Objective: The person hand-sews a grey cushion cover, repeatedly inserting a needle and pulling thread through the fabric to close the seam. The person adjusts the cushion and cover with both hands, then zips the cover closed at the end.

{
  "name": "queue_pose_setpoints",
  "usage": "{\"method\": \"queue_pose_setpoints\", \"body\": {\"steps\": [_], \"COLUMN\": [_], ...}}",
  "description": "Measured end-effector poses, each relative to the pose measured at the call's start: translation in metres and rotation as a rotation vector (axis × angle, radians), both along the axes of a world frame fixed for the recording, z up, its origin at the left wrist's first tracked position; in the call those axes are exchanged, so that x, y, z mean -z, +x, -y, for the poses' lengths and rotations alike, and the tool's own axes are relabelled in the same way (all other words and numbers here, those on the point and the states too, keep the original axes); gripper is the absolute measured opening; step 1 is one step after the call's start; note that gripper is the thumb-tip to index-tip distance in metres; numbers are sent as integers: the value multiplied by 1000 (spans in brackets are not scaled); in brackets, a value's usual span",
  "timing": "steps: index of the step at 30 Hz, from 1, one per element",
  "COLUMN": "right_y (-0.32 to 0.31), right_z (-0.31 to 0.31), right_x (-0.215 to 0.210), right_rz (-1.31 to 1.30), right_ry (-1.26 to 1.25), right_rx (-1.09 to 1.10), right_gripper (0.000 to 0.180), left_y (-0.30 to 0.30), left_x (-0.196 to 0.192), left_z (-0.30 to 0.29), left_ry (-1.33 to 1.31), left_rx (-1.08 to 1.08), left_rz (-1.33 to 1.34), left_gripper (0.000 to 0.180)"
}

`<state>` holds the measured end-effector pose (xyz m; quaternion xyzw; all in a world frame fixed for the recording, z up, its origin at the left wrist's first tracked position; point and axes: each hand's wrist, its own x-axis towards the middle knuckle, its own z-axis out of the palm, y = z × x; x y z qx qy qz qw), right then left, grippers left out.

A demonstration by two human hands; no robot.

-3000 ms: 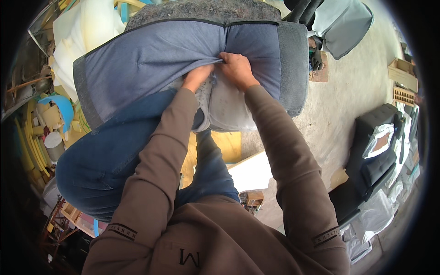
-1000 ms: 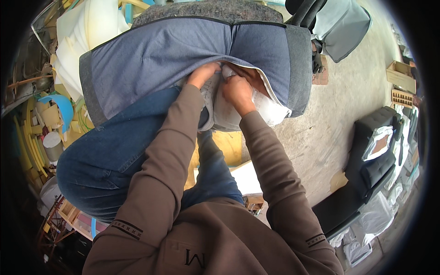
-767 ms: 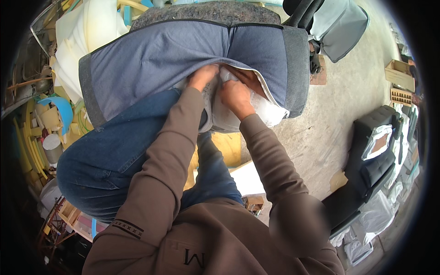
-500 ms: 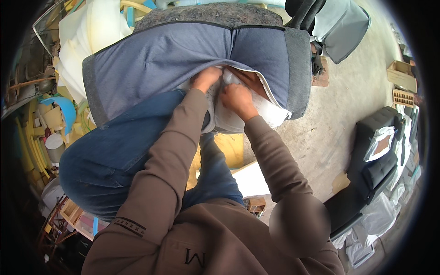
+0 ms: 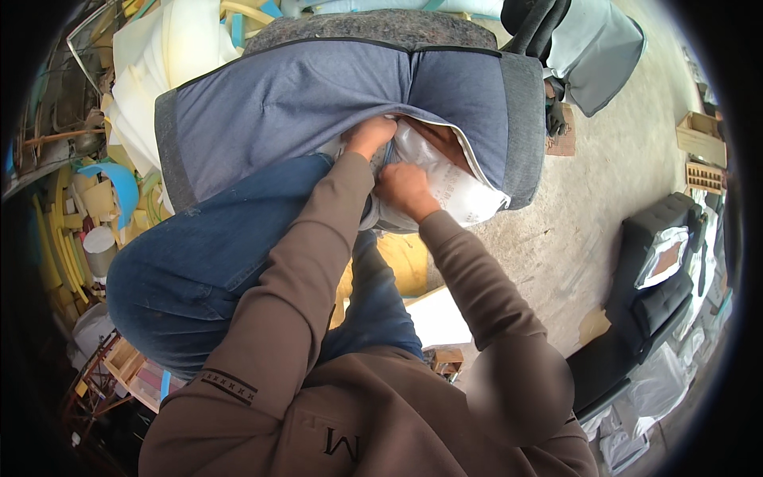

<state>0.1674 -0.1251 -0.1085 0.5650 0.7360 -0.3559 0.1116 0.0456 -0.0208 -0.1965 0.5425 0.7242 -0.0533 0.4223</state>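
Note:
A blue-grey cushion cover (image 5: 294,103) with grey side panels lies in front of me, its zip undone along the near side. Through the gap shows a white wrapped filling (image 5: 453,187), with some brown material above it. My left hand (image 5: 372,137) is closed on the cover's edge at the left end of the opening. Just below and to its right, my right hand (image 5: 404,189) is a fist against the cover's near edge, beside the white wrapping; its fingertips are hidden. My bent left leg (image 5: 230,215) presses on the cover's near left part.
Pale foam sheets (image 5: 163,67) and yellow foam scraps (image 5: 60,238) are heaped at left. A grey padded piece (image 5: 373,30) lies behind the cover. Black upholstered furniture (image 5: 660,294) stands at right, near wooden boxes (image 5: 701,137). A yellow piece (image 5: 405,258) is under the near edge.
My right hand has pulled down and slightly left, toward me, baring more of the white wrapping. My left hand stays at the opening's edge. The whole view has shifted slightly.

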Motion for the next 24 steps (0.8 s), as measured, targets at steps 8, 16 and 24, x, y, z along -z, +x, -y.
{"method": "queue_pose_setpoints", "body": {"steps": [8,16,24], "right_y": [3,14,25], "right_z": [14,8,0], "right_x": [-3,7,47], "right_rz": [-36,-187,-496], "right_ry": [-22,-31,97], "right_rx": [-65,210,645], "right_gripper": [24,32,48], "left_y": [2,-29,-34], "left_x": [-15,-55,-142], "left_z": [0,35,103], "left_ry": [84,368,46], "left_rx": [56,30,314], "left_rz": [28,84,-289], "left_gripper": [52,40,89]}}
